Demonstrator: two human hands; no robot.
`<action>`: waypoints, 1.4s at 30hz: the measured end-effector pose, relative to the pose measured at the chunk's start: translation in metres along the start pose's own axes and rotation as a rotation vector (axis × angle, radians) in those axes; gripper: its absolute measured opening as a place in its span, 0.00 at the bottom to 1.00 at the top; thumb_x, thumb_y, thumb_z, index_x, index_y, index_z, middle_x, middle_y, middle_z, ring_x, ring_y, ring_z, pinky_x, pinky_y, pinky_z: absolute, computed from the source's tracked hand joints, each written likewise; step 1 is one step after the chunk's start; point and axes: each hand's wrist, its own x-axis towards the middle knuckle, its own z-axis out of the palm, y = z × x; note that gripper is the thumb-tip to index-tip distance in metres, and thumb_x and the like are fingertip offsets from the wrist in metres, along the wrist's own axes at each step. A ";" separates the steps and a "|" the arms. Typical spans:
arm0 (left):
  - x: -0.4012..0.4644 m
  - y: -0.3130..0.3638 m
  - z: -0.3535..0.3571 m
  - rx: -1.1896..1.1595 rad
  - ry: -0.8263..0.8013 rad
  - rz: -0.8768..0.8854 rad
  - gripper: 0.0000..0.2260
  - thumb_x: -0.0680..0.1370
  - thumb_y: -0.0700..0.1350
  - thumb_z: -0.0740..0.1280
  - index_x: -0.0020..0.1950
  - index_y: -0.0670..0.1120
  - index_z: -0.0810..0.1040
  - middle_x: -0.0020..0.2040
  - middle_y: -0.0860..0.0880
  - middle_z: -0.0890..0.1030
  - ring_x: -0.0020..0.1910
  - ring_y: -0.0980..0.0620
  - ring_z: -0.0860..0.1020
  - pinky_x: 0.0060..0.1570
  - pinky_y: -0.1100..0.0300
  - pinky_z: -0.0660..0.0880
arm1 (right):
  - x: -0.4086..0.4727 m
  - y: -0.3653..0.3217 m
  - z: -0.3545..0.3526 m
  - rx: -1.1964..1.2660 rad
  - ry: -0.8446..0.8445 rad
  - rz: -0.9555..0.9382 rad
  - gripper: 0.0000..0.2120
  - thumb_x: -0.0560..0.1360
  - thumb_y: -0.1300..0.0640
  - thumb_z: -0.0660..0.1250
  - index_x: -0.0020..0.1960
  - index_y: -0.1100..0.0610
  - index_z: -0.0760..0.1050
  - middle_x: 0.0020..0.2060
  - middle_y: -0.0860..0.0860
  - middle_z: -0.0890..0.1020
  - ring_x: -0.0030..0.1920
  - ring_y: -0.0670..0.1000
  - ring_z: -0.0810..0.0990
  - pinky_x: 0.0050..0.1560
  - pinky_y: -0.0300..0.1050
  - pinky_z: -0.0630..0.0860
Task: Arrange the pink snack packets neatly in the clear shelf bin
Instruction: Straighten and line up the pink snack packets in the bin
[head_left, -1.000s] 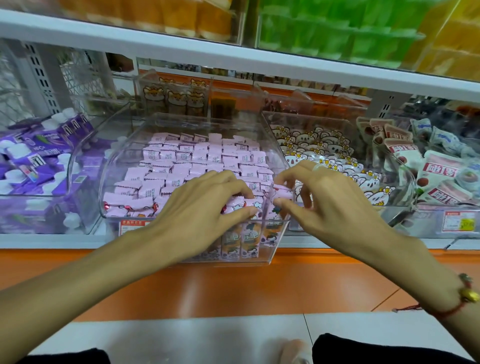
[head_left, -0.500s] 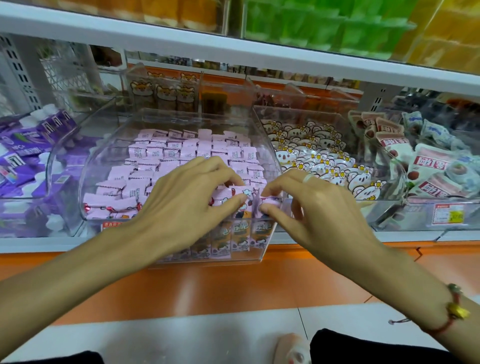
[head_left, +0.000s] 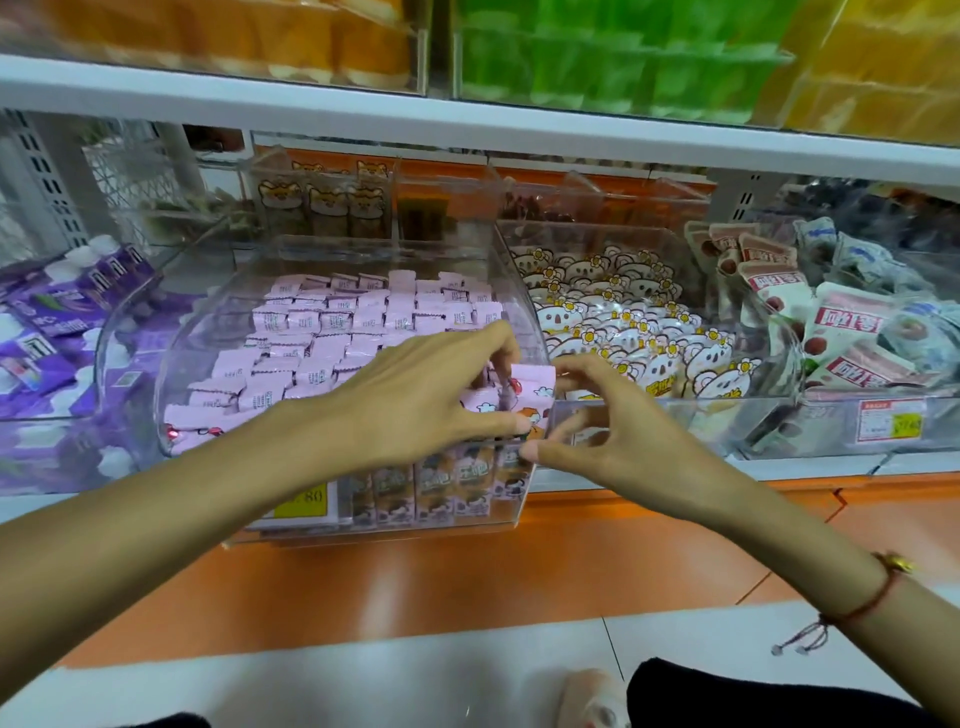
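A clear shelf bin (head_left: 208, 332) holds rows of pink snack packets (head_left: 358, 317), most lying flat with their backs up. At the bin's front right corner my left hand (head_left: 415, 400) reaches in, fingers curled round several upright packets. One raised pink packet (head_left: 532, 382) stands at that corner, and my right hand (head_left: 602, 431) pinches its right edge between thumb and fingers. More packets stand upright behind the bin's front wall, under my hands.
A bin of white koala packets (head_left: 639, 332) sits right of the pink bin, then red-and-white packets (head_left: 841, 332). Purple packets (head_left: 57, 312) fill the bin on the left. A white shelf edge (head_left: 467, 119) runs overhead. An orange ledge (head_left: 467, 571) lies below.
Both hands have drawn together at the bin's front right corner. One pink packet has been lifted upright between them.
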 end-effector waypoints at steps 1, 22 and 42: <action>-0.001 0.000 0.000 -0.014 0.002 0.002 0.20 0.70 0.65 0.65 0.55 0.57 0.66 0.43 0.66 0.73 0.46 0.59 0.73 0.45 0.53 0.74 | 0.001 0.000 0.000 -0.016 0.010 -0.008 0.29 0.66 0.55 0.77 0.61 0.50 0.67 0.52 0.44 0.75 0.37 0.44 0.82 0.44 0.45 0.76; 0.008 0.004 0.003 0.257 0.048 0.070 0.13 0.73 0.60 0.66 0.55 0.57 0.78 0.42 0.56 0.79 0.44 0.51 0.76 0.36 0.59 0.69 | 0.000 0.000 0.004 -0.096 0.042 -0.040 0.29 0.66 0.53 0.76 0.63 0.51 0.67 0.55 0.44 0.75 0.35 0.44 0.81 0.43 0.45 0.78; -0.032 0.003 0.010 0.069 0.173 -0.004 0.14 0.80 0.56 0.54 0.58 0.60 0.77 0.51 0.62 0.78 0.49 0.60 0.73 0.43 0.60 0.71 | 0.028 -0.037 -0.010 -0.807 0.129 -0.320 0.12 0.72 0.45 0.69 0.52 0.48 0.79 0.39 0.44 0.67 0.40 0.43 0.64 0.39 0.43 0.61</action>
